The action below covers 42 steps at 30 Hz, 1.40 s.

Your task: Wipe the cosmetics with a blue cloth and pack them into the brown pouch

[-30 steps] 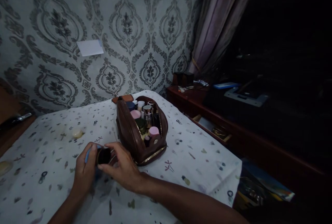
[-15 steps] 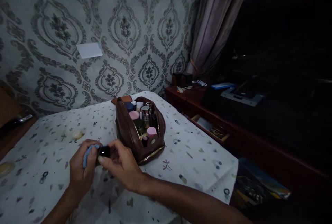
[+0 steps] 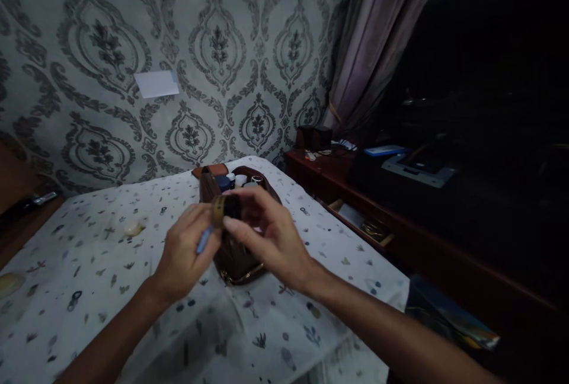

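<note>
My right hand [image 3: 275, 239] grips a small jar [image 3: 219, 212] with a black lid and a brownish-gold side, its thumb across the near side. My left hand [image 3: 189, 250] is closed around a folded blue cloth [image 3: 203, 240], and its fingertips meet the jar's left end. Both hands are raised in front of an open brown toiletry bag [image 3: 233, 259], which they partly hide. Over the hands, a dark blue lid [image 3: 222, 182] and a white cap [image 3: 240, 180] show inside the bag. The jar and fingers are slightly blurred.
The bag stands on a table with a white patterned cloth [image 3: 111, 289]. A brown case [image 3: 211, 170] lies behind the bag. Two pale roundish objects [image 3: 133, 229] sit to the left. At the right is a red-brown desk with an open drawer [image 3: 360, 221].
Both hands have moved up and to the right with the jar and blue cloth, and now cover much of the bag. The jar has turned, showing its brownish-gold side.
</note>
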Tool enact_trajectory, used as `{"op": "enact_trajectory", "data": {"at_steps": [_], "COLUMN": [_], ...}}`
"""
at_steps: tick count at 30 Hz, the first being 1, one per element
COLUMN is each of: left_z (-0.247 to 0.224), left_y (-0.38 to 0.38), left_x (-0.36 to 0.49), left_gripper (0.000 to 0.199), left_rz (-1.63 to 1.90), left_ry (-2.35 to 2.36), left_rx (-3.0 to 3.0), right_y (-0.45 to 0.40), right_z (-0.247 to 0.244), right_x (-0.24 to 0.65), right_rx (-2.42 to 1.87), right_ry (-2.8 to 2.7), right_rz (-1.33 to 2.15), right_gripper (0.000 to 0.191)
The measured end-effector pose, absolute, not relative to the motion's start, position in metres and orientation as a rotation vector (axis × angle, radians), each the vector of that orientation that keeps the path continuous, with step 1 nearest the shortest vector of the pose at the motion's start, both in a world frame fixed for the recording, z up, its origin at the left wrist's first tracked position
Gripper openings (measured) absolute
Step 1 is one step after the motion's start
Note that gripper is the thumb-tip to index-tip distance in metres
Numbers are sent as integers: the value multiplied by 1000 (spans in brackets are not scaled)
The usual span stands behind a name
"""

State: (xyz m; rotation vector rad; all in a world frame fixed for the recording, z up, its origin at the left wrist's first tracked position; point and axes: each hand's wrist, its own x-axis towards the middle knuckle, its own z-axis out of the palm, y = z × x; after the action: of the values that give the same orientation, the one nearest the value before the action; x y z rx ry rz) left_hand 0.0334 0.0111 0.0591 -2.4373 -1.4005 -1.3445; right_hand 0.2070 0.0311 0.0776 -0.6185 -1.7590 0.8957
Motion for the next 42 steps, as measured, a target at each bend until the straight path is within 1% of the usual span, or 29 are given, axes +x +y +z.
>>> {"op": "enact_trajectory", "data": {"at_steps": [2,4,5,7,11,13,19,23,27,31,38,42], "left_z": [56,53,51,48,40,36,32,31,30,30,31,31], "left_y": [16,18,18,17,13,13,16,16,15,14,7,5], "left_x": [37,40,40,39,32,29,28,29,29,27,20,20], "left_gripper": [27,30,30,31,32,32,31,31,36,36,48,47], "left_rz": [-1010,-744,-660,-601,-673,-702,-769,-788,-830,-832,-779,-788], "left_ry": [-1164,-1036,-1014,-1027,-1008,-981,-964,-960,-986,-981,-1035,-1041], "left_rx": [-2501,-2526,-2525,-2504,-2449,-2427,-2414,-2418,-2455,-2470,-2516,-2496], "right_y": [45,58,64,73,83,87,92,93,96,96,82,68], "right_z": [77,73,71,68,70,73,82,81,77,79,80,71], "right_x": [219,228,232,238,243,242,231,222,220,223,243,254], "right_rx": [-680,-729,-742,-752,-780,-831,-1062,-1176,-1222,-1179,-1109,-1017], "right_ry": [-1782,-1844,-1903,-2058,-2305,-2388,-2663,-2847,-2867,-2860,-2666,-2619], "right_rz": [818,758,725,642,449,378,102,1,-29,-41,94,145], "right_gripper": [31,31,31,32,39,39,29,21,21,16,5,8]}}
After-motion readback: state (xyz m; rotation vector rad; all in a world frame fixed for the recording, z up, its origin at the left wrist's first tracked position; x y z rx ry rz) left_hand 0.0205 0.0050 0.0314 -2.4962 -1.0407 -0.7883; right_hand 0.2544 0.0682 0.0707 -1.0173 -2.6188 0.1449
